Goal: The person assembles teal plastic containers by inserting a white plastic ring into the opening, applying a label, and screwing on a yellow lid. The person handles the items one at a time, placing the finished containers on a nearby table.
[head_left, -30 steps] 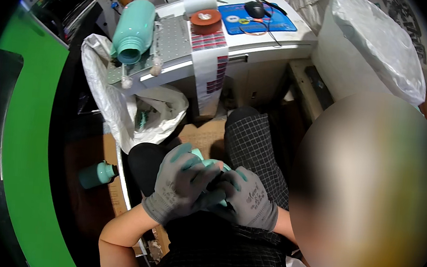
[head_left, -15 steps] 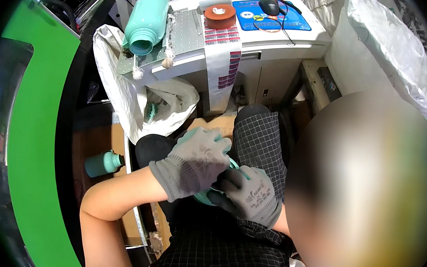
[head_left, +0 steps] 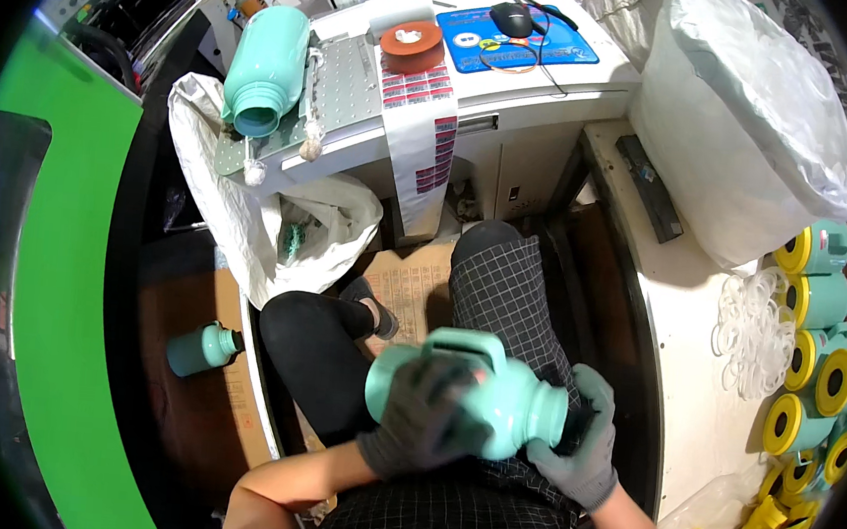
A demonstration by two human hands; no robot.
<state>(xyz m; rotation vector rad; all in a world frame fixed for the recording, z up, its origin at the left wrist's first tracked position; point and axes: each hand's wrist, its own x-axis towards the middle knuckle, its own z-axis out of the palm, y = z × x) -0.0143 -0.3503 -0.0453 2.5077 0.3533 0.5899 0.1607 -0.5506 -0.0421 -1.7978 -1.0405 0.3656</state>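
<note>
A glossy teal jug [head_left: 511, 411] with a loop handle lies on its side above my lap, its mouth end pointing right. My gloved left hand [head_left: 422, 414], smeared by motion, is closed round the jug's body below the handle. The grey-gloved right hand [head_left: 583, 451] curls about the mouth end, thumb near the lower rim and fingers above. A dark patch shows between that hand and the rim; I cannot make out what it is.
Another teal jug [head_left: 268, 68] lies on the white desk [head_left: 597, 84], near an orange tape roll [head_left: 413, 47] and a mouse [head_left: 512, 19]. White sacks [head_left: 747, 131] flank the desk. At right are white rings [head_left: 751, 335] and yellow-based teal jugs [head_left: 819, 301]. A teal bottle [head_left: 203, 350] lies left.
My hands have moved apart and the jug, mostly hidden between them before, now shows lengthwise. The right hand has shifted right and down. The blurred patch over the right side is gone.
</note>
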